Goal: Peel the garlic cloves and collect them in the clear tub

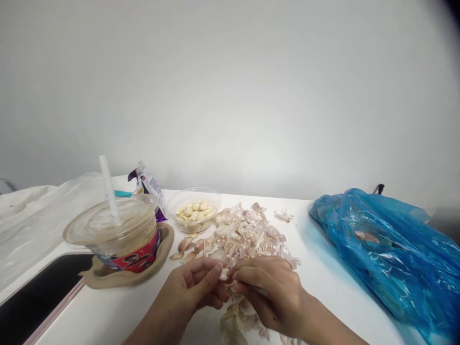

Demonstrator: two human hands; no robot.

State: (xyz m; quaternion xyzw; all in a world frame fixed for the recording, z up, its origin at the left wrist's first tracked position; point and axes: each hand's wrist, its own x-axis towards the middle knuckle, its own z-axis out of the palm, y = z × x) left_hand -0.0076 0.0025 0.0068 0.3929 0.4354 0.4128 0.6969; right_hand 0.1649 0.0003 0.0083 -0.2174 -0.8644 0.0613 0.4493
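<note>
A pale garlic clove (224,274) sits between the thumb and fingers of my left hand (201,282), which is closed on it. My right hand (271,290) meets it from the right, fingertips at the clove. Under those fingers shows a thin grey blade-like tool (258,290), mostly hidden by the hand. Just beyond both hands lies a heap of papery garlic skins (247,232), and more skins (239,321) lie below them. Several unpeeled garlic cloves (189,245) rest left of the heap. Behind them, a clear plastic bowl (176,197) holds several peeled cloves (196,210).
On the left, a lidded drink cup (138,254) with a white straw (108,187) stands in a cardboard holder (163,247). A phone (43,292) lies before it, a snack wrapper (149,187) behind. A blue plastic bag (388,249) covers the right side of the white table (311,275).
</note>
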